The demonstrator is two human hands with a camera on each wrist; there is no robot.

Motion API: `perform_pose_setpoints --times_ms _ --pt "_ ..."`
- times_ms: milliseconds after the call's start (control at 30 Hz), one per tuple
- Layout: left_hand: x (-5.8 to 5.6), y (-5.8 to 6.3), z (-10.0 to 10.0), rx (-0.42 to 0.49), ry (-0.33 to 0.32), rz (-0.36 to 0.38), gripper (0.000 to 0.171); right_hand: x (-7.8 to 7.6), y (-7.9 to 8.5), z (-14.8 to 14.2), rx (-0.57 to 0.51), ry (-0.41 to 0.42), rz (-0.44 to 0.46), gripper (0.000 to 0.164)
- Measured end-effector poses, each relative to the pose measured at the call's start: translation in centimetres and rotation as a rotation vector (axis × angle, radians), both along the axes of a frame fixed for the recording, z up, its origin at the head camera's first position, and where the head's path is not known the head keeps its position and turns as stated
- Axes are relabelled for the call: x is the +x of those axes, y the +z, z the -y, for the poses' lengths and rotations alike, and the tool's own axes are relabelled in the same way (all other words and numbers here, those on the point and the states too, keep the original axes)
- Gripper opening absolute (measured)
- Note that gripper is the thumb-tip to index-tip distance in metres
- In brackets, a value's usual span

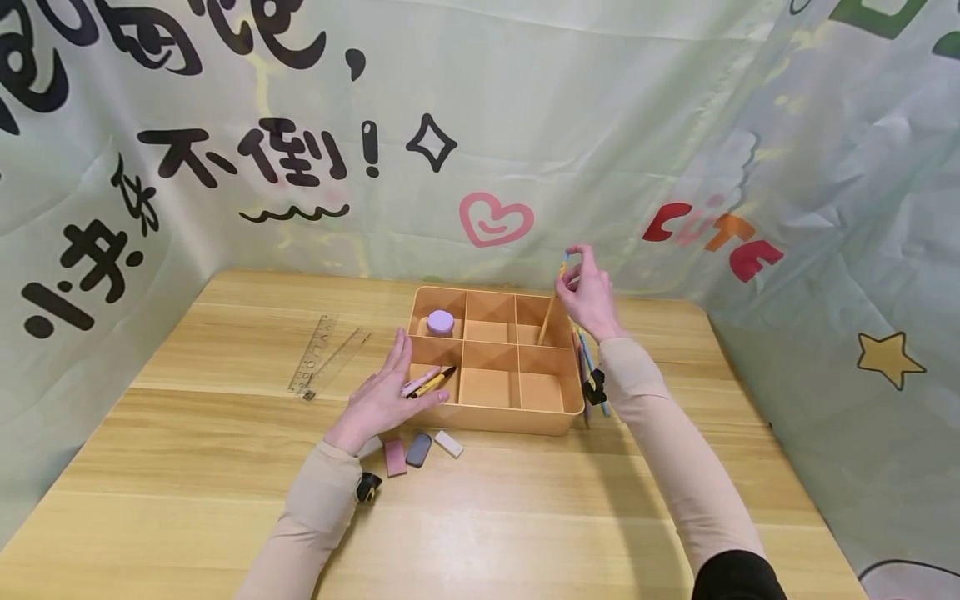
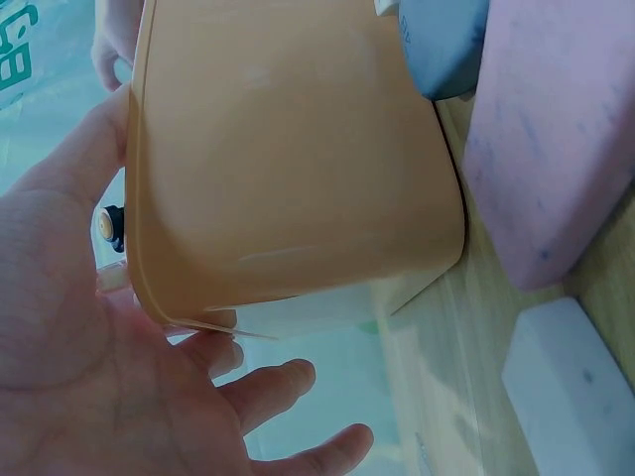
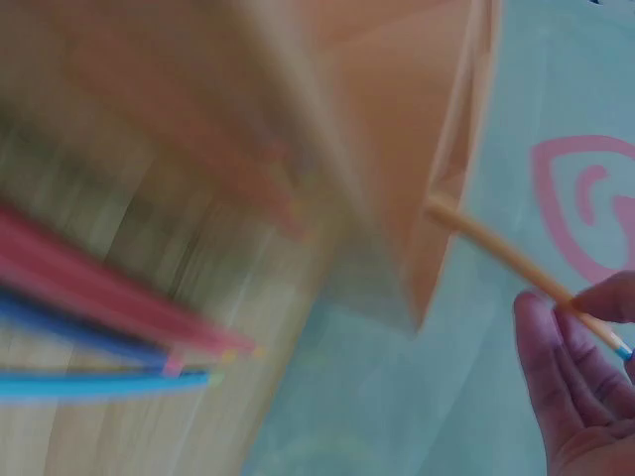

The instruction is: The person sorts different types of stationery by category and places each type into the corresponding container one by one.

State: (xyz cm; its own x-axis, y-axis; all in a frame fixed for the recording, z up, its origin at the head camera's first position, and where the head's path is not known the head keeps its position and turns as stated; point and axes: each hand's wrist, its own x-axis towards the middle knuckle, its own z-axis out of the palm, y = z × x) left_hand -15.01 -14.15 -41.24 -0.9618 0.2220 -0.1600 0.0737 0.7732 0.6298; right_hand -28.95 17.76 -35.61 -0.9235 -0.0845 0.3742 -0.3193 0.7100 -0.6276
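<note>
An orange-tan box (image 1: 510, 421) with several compartments stands on the table. My right hand (image 1: 588, 296) pinches a slim wood-coloured pencil (image 1: 547, 321) near its blue-and-yellow upper end. The pencil slants down into the back right compartment; in the right wrist view its blunt lower end (image 3: 442, 208) shows by the rim. At the box's front left corner my left hand (image 1: 381, 404) rests with fingers extended along the side and thumb along the front rim. A purple round lid (image 1: 440, 322) shows in the back left compartment, and pens (image 1: 431, 382) lie in the front left one.
Pink (image 1: 395, 458), grey (image 1: 418, 450) and white (image 1: 448, 444) erasers lie before the box, another partly behind my left wrist. A clear ruler (image 1: 311, 350) and thin compass-like tool lie left. Coloured pencils (image 3: 109, 385) lie along the box's right side. A printed cloth hangs behind.
</note>
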Motion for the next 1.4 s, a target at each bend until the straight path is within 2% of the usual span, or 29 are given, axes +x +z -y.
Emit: perform_pose_setpoints --times_ms 367,700,933,1100,1233,1400 --pt "0.0 0.0 0.0 0.004 -0.001 0.002 0.111 -0.3 -1.0 -0.2 0.098 0.023 0.085 0.045" --pt "0.0 -0.1 -0.1 0.003 0.002 0.003 0.112 -0.5 -1.1 -0.7 0.112 0.034 0.162 0.046" --pt "0.0 0.0 -0.1 0.006 0.002 0.000 0.111 -0.5 -1.1 -1.5 0.116 0.041 0.232 0.053" --pt "0.0 0.0 -0.1 0.012 0.001 0.004 0.111 0.1 -1.2 -2.5 0.100 0.044 0.227 0.059" --pt "0.0 0.0 -0.1 0.012 -0.004 0.009 0.111 1.2 -1.3 -3.7 0.065 0.041 0.210 0.056" --pt "0.0 0.0 -0.1 0.013 -0.006 0.007 0.112 2.5 -1.8 -5.8 0.018 0.040 0.271 0.048"
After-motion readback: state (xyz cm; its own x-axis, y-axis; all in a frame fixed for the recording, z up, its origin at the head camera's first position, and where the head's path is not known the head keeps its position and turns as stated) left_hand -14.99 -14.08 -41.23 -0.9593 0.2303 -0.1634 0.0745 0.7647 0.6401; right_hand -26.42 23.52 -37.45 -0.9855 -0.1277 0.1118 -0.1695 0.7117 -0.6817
